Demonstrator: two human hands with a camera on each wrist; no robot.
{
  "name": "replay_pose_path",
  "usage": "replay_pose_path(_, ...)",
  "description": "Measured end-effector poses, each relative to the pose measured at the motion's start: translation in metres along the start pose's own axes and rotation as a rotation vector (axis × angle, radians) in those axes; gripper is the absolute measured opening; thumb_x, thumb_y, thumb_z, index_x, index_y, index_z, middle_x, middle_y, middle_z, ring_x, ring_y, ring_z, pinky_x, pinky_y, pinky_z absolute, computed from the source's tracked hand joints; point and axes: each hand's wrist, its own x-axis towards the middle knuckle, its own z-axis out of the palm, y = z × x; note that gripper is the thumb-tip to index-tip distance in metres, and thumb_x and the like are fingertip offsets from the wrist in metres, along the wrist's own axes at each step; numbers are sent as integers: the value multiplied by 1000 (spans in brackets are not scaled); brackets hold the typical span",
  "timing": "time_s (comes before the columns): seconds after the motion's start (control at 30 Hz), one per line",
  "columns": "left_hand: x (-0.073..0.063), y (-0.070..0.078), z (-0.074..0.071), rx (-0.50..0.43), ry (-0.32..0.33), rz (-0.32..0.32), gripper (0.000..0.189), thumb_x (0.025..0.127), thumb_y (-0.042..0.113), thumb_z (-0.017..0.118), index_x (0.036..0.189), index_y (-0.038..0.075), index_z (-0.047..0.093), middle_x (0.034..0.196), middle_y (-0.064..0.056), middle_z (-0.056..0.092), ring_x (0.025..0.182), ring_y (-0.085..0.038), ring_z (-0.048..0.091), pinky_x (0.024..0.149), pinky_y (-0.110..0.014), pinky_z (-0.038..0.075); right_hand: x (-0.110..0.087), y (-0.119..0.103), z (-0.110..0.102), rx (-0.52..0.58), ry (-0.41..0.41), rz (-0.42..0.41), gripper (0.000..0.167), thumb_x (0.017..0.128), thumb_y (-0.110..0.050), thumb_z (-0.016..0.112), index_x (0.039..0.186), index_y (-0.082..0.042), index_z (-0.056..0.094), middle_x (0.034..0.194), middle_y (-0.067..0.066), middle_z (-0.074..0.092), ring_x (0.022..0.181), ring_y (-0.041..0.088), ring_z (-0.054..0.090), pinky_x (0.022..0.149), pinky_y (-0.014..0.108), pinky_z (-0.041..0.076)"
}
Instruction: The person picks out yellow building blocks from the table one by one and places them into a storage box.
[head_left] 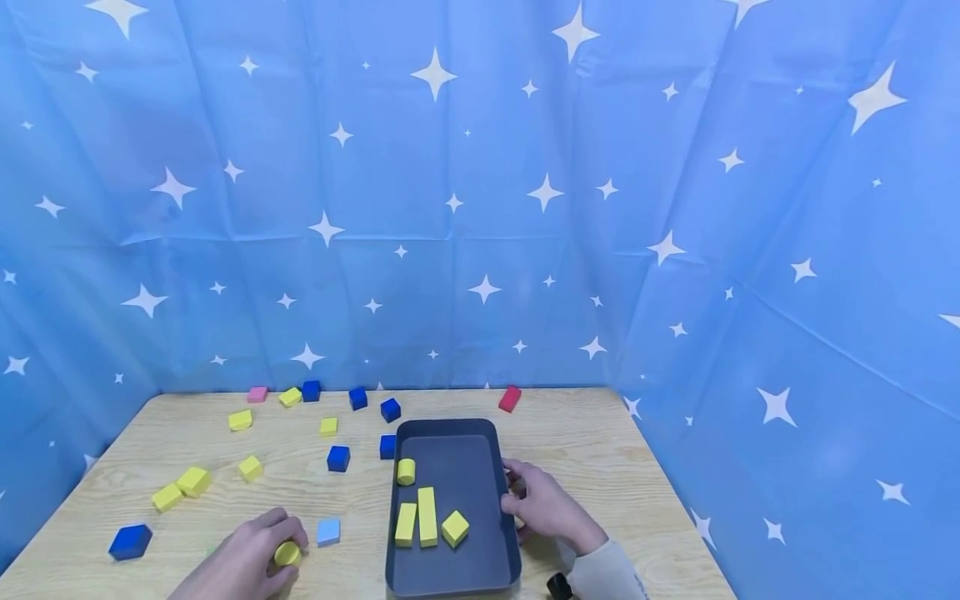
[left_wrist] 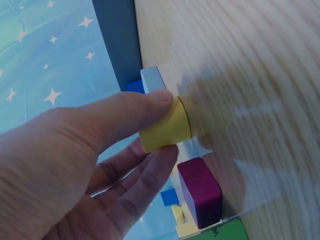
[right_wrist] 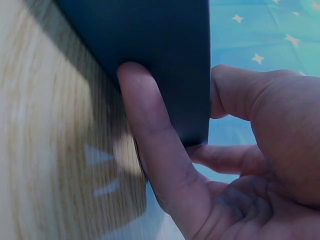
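Observation:
My left hand (head_left: 247, 552) pinches a yellow cylinder block (left_wrist: 167, 127) between thumb and fingers, low over the table left of the tray. My right hand (head_left: 551, 510) grips the right side wall of the dark grey tray (head_left: 480, 571); in the right wrist view one finger (right_wrist: 150, 115) lies along the tray's outer wall. Inside the tray are another yellow cylinder (head_left: 406, 472), two long yellow blocks (head_left: 427, 518) and a yellow cube (head_left: 454, 529). Between the left hand and the tray lies a light blue block (head_left: 328, 532).
Several yellow blocks (head_left: 194, 482) and dark blue blocks (head_left: 338, 458) lie scattered over the table's left half. A pink block (head_left: 257, 394) and a red block (head_left: 510, 398) lie at the back edge. The left wrist view shows a magenta block (left_wrist: 200, 192) and a green block (left_wrist: 225, 232).

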Motion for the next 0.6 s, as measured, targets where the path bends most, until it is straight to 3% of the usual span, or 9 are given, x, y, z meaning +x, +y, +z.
replay_pose_path(0.27,1,1,-1,24,14,2,21,97,12,94,109,20,80,104,6,69,81,-3,55,72,-28,58,1,0,-1,9,0,10,75,103,-4,71,174,-2,49,131,19,70,100,26,72,62,46,72)
replay_pose_path(0.6,0,4,-3,122,100,174,19,97,16,95,110,20,81,104,9,71,82,6,52,67,-25,56,1,0,-1,8,-3,4,73,103,-4,71,173,-3,50,130,18,70,99,26,72,62,46,72)
